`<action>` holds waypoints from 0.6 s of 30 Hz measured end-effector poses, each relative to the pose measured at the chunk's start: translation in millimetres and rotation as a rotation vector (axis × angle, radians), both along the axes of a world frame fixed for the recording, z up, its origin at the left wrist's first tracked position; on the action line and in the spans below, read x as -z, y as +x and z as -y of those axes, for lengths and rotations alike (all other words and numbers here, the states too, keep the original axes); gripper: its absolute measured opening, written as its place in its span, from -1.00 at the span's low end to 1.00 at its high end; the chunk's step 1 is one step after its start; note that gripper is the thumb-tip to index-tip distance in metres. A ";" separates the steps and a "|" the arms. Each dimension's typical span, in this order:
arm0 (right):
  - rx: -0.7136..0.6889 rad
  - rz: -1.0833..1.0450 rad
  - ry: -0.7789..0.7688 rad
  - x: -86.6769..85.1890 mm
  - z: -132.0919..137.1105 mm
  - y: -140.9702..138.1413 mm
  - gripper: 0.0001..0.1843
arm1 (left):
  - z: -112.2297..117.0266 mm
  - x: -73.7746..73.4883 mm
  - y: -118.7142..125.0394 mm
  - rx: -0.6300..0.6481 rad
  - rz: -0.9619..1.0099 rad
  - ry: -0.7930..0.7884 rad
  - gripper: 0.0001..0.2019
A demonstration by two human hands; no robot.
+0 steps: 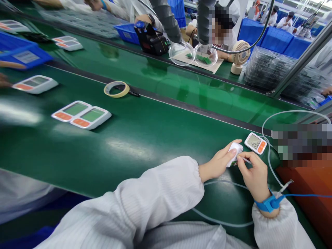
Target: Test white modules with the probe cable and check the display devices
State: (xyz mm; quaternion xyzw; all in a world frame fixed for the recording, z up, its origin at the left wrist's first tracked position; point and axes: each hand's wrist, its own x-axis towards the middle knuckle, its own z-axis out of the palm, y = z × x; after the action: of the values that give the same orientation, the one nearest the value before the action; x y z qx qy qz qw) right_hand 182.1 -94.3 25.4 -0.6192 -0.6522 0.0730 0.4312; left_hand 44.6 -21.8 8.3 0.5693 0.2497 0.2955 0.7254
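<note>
My left hand (218, 162) is closed around a small white monitor (236, 148), its printed white side turned up and a bit of green showing at the lower edge. At that edge, the fingertips of my right hand (256, 171) pinch the end of a thin pale tube (246, 160). Whether the tube sits in the monitor is hidden by my fingers. Just beyond my hands, a second monitor (255, 143) with orange buttons lies face up, its screen lit with digits. A blue wrist strap (267, 203) with a blue cord circles my right wrist.
Two joined-looking monitors (81, 115) lie left on the green belt (145, 138), with another monitor (35, 84) behind. A tape roll (116, 89) rests by the dark divider. Loops of pale tubing (223, 223) cross near my lap. Co-workers sit opposite, under extraction hoses (168, 20).
</note>
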 end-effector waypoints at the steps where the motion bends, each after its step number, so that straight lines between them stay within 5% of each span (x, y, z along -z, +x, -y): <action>1: -0.001 0.001 0.003 -0.2 0.3 -0.6 -0.84 | 0.4 0.3 -0.2 0.000 -0.005 0.013 -0.33; 12: 0.011 0.046 0.002 -5.1 4.1 -4.9 -0.84 | 6.3 6.2 -0.8 -0.043 -0.027 0.199 -0.41; 18: 0.075 0.157 0.156 -3.1 -0.5 0.4 -0.91 | 3.9 1.5 3.8 -0.139 0.006 0.050 -0.46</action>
State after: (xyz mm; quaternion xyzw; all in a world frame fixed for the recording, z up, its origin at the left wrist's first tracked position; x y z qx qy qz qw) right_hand 182.6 -93.9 28.5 -0.6114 -0.6643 -0.0428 0.4278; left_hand 48.4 -25.6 6.9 0.5675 0.2788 0.3529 0.6897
